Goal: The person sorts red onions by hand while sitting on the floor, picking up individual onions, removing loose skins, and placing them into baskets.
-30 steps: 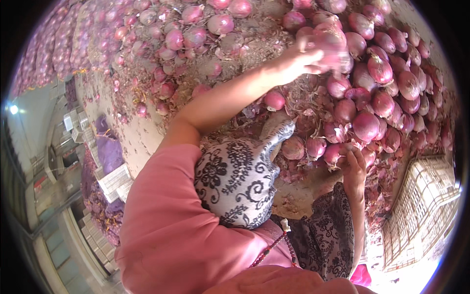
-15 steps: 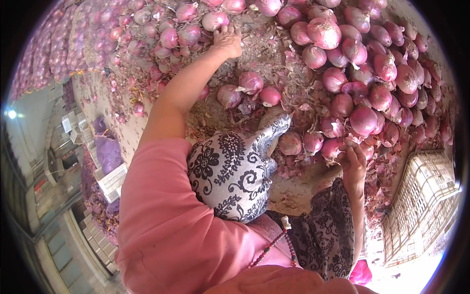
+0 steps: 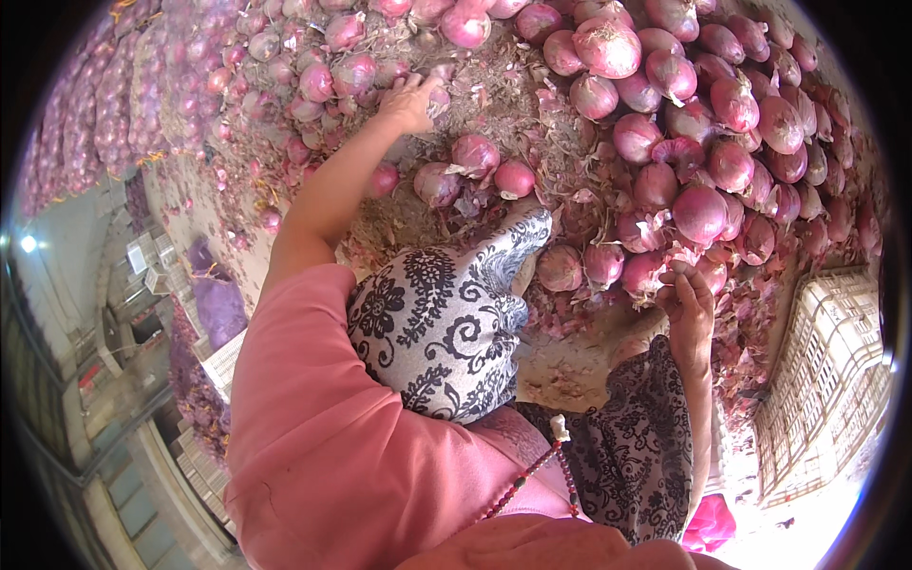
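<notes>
My left hand (image 3: pixel 408 103) reaches out over the dirt, fingers stretched and spread. Beside its palm and fingertips is a small purplish thing, perhaps an onion or loose skin. Just beyond it lies a red onion (image 3: pixel 465 26), slightly blurred. On the right, my right hand (image 3: pixel 689 309) is low against the near edge of a large heap of red onions (image 3: pixel 701 214). Its fingers are bent and drawn together, tips beside a red onion (image 3: pixel 643 273); what they pinch, if anything, is hidden. Between my hands lie a few onions, including a small round one (image 3: pixel 514 179).
More onions (image 3: pixel 316 82) are scattered at the far left, before filled mesh sacks (image 3: pixel 114 123). A white slatted plastic crate (image 3: pixel 825 370) stands at the right. Dry skins litter the ground (image 3: pixel 494 109). My patterned knee (image 3: pixel 432 318) rises between my arms. A purple sack (image 3: pixel 217 304) lies at left.
My left hand has come back toward me and left, off the onion it touched. That onion has moved right and farther away. My right hand has stayed nearly in place.
</notes>
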Available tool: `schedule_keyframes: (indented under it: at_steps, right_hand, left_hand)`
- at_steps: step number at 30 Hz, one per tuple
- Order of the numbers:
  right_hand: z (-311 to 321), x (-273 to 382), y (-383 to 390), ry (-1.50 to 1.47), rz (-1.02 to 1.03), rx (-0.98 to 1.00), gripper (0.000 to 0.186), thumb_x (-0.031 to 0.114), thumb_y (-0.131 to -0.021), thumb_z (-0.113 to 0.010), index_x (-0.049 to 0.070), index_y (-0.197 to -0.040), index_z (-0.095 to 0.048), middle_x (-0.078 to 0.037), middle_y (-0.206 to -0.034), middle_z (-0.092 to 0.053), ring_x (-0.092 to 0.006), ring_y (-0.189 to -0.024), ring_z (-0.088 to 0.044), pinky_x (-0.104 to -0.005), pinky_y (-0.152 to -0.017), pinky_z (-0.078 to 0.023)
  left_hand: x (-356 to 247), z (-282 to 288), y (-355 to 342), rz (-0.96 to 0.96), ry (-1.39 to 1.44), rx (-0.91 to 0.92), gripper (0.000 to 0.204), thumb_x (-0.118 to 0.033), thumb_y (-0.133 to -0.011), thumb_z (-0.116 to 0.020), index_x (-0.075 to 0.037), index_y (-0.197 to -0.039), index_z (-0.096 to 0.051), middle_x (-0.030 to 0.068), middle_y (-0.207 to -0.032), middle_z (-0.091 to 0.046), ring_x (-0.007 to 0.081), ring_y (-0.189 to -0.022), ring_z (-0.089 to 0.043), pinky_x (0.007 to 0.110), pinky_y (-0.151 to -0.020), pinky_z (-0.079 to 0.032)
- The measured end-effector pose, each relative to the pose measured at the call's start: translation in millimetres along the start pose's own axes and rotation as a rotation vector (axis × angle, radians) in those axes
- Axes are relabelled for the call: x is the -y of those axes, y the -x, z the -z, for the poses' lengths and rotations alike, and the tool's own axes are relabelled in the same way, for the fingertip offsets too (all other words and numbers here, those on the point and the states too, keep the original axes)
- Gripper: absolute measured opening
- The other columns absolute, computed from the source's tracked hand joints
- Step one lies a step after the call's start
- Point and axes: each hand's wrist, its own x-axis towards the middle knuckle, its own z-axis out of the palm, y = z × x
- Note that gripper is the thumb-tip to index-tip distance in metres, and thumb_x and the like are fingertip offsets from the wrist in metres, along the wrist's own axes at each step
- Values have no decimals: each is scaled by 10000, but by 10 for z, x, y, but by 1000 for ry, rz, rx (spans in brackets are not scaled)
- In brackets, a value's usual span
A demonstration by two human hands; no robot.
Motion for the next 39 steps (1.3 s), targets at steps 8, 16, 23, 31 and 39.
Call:
schedule_keyframes:
  at_steps: [8,16,23,31,39]
  right_hand:
    - [-6,-11,27,18,7,-24,266,123,-976,-561,9,-1214,-593,-49,-961,-653,-100,-750,-584,-246,-710,-483]
    - [-72,-25,-3,215,75,31,336,227,-964,-562,7,-1215,-603,-10,-945,-634,-89,-780,-573,-246,-723,-466]
    - [-211,108,-65,652,184,-10,312,207,-950,-574,31,-1206,-599,-82,-985,-657,-169,-867,-621,-312,-801,-499]
    - [-476,234,-23,944,182,-10,1157,656,-772,-694,-77,-1488,-158,-328,-1418,-383,-444,-1305,-442,-486,-1072,-405]
    - [-328,76,-143,1008,369,-242,1216,627,-696,-782,-59,-1484,-159,-326,-1393,-405,-421,-1284,-468,-466,-1046,-431]
  left_hand:
    - [-34,24,-23,-152,593,-5,956,-368,-693,-799,-175,-1494,-313,197,-1441,-479,329,-1329,-471,405,-1100,-381]
    - [-723,39,18,-542,915,-60,986,-513,-714,-798,-180,-1505,-311,194,-1475,-436,348,-1371,-420,453,-1133,-347]
    - [-1711,-23,490,-681,1602,596,973,-670,-792,-692,-68,-1483,-365,123,-1396,-476,236,-1282,-466,427,-1071,-411]
    - [-2614,71,930,-722,1094,61,754,-498,-870,-707,-59,-1400,-397,203,-1267,-583,280,-1167,-584,402,-970,-479]
    - [-2761,42,1115,-801,1036,-125,516,-333,-943,-647,-57,-1340,-468,166,-1279,-594,291,-1182,-582,391,-980,-463]
